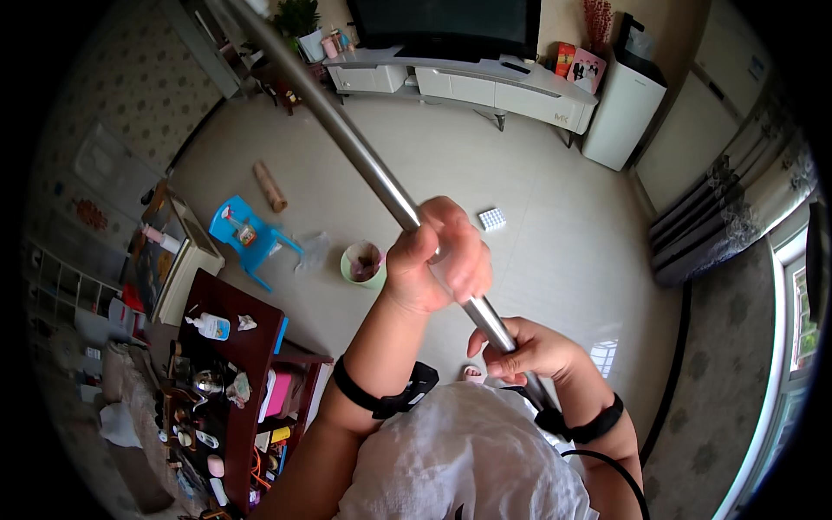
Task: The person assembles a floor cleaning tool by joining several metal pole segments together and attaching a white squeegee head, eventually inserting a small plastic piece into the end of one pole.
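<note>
A metal pole [351,143] held aslant above the pale floor [572,251], gripped higher up by the left hand [440,258], clasped lower down by the right hand [542,349], the two hands set apart along it, a green bin [368,284] and blue chair [253,256] seen at left.

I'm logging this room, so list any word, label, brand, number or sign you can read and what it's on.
I won't copy lettering; it stands here:
White TV cabinet: gold lettering on the front.
White pump bottle: label too small to read.
Spray bottle on blue chair: label too small to read.
</note>
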`<action>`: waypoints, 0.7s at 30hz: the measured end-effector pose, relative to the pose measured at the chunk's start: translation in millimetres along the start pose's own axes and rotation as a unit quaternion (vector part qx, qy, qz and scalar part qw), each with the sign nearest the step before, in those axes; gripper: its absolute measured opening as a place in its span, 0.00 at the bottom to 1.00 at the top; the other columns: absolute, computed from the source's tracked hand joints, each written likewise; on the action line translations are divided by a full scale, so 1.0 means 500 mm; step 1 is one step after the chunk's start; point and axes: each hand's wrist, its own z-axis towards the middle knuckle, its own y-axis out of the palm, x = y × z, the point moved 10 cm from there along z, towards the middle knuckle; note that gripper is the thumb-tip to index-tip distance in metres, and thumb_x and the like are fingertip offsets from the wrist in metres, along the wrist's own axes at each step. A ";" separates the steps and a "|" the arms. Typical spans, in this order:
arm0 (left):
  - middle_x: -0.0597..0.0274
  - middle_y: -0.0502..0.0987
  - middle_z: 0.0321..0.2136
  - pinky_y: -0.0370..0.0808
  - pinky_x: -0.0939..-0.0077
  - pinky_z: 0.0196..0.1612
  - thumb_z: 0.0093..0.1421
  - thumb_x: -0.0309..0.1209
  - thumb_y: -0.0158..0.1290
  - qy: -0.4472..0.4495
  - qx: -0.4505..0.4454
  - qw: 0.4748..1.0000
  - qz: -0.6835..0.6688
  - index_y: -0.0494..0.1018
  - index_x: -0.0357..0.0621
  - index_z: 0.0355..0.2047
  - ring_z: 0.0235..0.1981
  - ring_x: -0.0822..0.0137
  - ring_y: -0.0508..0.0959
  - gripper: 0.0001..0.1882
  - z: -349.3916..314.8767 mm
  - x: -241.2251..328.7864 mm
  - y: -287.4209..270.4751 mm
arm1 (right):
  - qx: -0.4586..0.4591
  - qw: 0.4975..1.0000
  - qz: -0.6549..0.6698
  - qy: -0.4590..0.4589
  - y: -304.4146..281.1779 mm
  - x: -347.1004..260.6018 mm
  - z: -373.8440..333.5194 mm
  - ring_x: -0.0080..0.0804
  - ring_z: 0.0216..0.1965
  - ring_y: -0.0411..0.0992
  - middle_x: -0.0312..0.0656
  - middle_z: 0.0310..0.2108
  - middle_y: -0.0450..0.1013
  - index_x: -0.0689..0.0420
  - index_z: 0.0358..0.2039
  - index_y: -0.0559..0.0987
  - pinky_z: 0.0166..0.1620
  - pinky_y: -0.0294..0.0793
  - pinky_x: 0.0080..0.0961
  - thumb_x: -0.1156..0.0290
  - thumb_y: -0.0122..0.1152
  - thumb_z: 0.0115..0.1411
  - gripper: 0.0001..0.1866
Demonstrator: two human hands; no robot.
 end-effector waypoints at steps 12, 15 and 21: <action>0.73 0.55 0.06 0.53 0.80 0.12 0.55 0.36 0.47 0.023 0.491 0.851 0.187 0.66 0.50 0.28 0.06 0.77 0.53 0.05 -0.054 0.040 -0.110 | 0.500 0.641 -0.557 -0.169 -0.073 -0.111 -0.057 0.43 0.18 0.69 0.43 0.17 0.69 0.54 0.31 0.67 0.20 0.68 0.33 0.73 0.56 0.44 0.12; 0.74 0.54 0.06 0.52 0.82 0.12 0.57 0.39 0.44 0.025 0.464 0.868 0.174 0.66 0.53 0.28 0.07 0.78 0.53 0.07 -0.066 0.051 -0.117 | 0.335 0.818 -0.448 -0.133 -0.082 -0.074 -0.032 0.30 0.15 0.68 0.37 0.16 0.69 0.54 0.36 0.68 0.19 0.66 0.23 0.72 0.59 0.45 0.16; 0.77 0.52 0.06 0.52 0.82 0.12 0.59 0.41 0.39 -0.002 0.385 0.914 0.125 0.67 0.56 0.29 0.07 0.80 0.51 0.09 -0.050 0.083 -0.095 | 0.162 0.965 -0.195 0.061 -0.062 0.103 -0.069 0.22 0.15 0.64 0.36 0.13 0.65 0.58 0.33 0.72 0.19 0.65 0.18 0.75 0.59 0.46 0.12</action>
